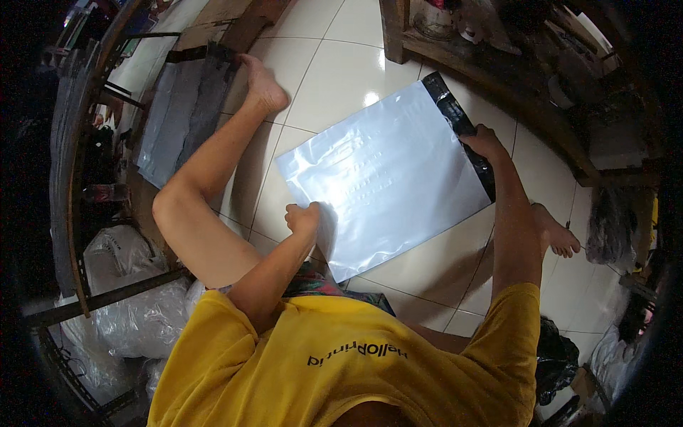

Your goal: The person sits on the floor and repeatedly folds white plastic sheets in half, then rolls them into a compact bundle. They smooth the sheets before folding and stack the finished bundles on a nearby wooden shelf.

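Note:
A large white plastic mailer bag point(391, 181) with a black strip along its far right end is spread out in front of me, over the tiled floor between my legs. My left hand point(304, 216) is closed on the bag's near left edge, fingers curled in. At the other end, my right hand point(484, 142) grips the black strip point(442, 101) near its middle. The bag looks flat, with small wrinkles and glossy reflections across its face. Its underside is hidden.
Grey plastic mailers point(178, 107) lie stacked at the left beside my foot. Bundles of clear plastic point(131, 292) fill a metal rack at lower left. A wooden shelf point(498, 78) runs along the far right. A black plastic bag point(557, 359) sits at lower right.

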Tool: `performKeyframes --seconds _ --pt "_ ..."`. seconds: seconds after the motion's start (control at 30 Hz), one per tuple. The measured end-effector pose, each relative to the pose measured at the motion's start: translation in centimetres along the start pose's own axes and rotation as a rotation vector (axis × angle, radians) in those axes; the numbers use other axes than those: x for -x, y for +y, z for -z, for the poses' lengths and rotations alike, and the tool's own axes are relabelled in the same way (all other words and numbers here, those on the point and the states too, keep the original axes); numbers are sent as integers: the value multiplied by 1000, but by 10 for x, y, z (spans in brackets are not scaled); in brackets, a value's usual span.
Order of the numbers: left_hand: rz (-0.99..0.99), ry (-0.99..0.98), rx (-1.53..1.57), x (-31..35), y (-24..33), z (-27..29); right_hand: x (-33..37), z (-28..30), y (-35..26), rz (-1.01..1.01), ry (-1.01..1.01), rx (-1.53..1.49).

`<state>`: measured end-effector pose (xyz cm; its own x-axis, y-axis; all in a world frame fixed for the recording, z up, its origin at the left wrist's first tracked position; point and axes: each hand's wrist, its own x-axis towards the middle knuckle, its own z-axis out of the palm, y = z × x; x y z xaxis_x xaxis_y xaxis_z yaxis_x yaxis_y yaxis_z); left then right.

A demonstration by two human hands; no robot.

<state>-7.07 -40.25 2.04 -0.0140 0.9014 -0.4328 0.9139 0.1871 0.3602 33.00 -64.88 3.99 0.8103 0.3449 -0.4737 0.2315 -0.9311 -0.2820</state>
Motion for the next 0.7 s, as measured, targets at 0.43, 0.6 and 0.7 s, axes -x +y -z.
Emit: performKeyframes --seconds 0.43,0.6,0.7 --pt "92 -287 462 -7 6 12 21 17 2 58 -174 -341" --pt "0 -303 467 -8 -9 5 23 23 3 49 -254 -350" --pt "53 -297 572 -1 -6 2 24 22 2 62 -204 -250"
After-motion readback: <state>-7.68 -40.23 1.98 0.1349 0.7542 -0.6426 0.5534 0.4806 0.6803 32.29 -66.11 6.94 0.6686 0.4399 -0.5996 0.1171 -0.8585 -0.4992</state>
